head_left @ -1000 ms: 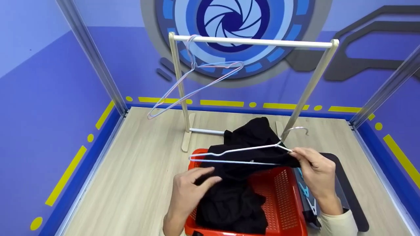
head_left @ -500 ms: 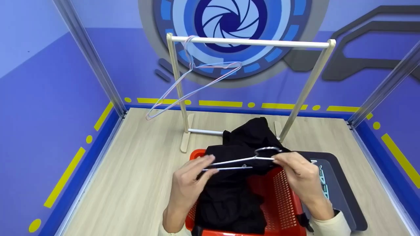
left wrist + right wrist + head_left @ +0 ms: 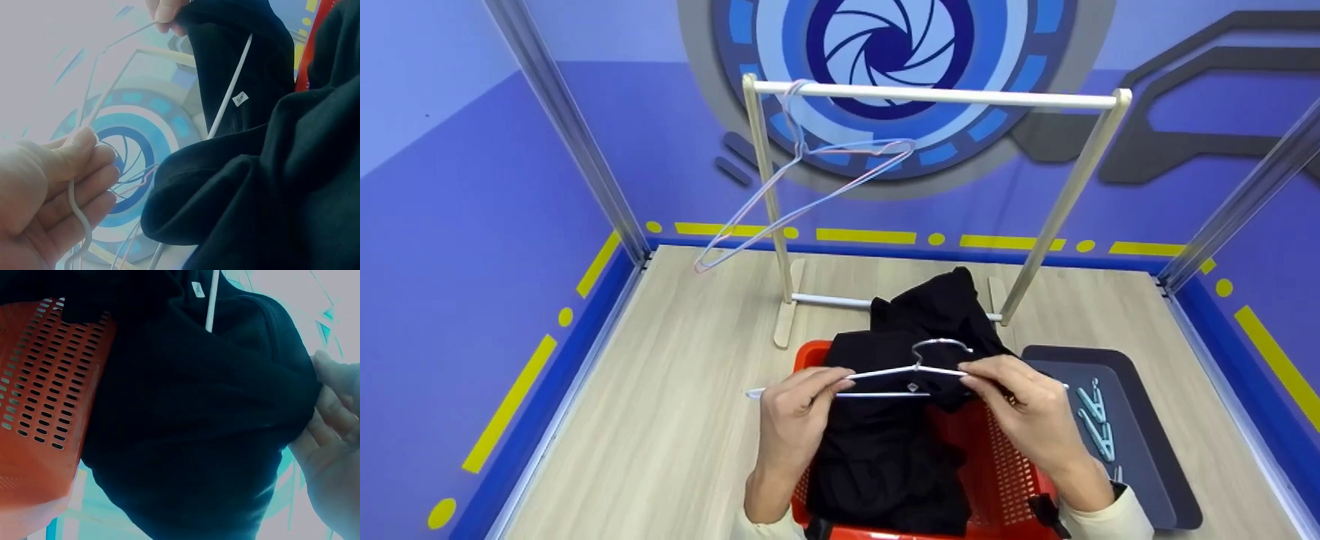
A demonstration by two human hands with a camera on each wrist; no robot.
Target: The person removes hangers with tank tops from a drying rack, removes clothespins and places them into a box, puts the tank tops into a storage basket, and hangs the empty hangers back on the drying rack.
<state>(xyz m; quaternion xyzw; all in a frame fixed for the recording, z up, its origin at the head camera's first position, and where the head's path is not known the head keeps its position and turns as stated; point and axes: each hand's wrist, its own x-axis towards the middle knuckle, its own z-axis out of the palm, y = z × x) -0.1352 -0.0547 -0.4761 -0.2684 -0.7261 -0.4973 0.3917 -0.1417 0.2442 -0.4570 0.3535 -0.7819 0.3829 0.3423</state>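
A white wire hanger (image 3: 877, 373) with a metal hook is held level above the basket. My left hand (image 3: 795, 412) pinches its left shoulder between thumb and fingers. On the other side of the hook, my right hand (image 3: 1024, 397) pinches the right shoulder; in the right wrist view the fingers also touch the edge of a black garment (image 3: 197, 405). That garment covers part of the hanger's right side, and a small white label shows near its opening. In the left wrist view the hanger's lower bar (image 3: 230, 87) passes into the black cloth.
A red basket (image 3: 812, 349) beneath my hands holds black cloth. Two hangers (image 3: 802, 217) hang at the left of a wooden rack (image 3: 937, 94) behind. At the right lies a dark tray (image 3: 1155, 450) with several light-blue clothespins (image 3: 1099, 435).
My left hand has taken hold of the hanger's left side. My right hand has brought the hanger left and lower, its hook now between both hands. More of the tray shows.
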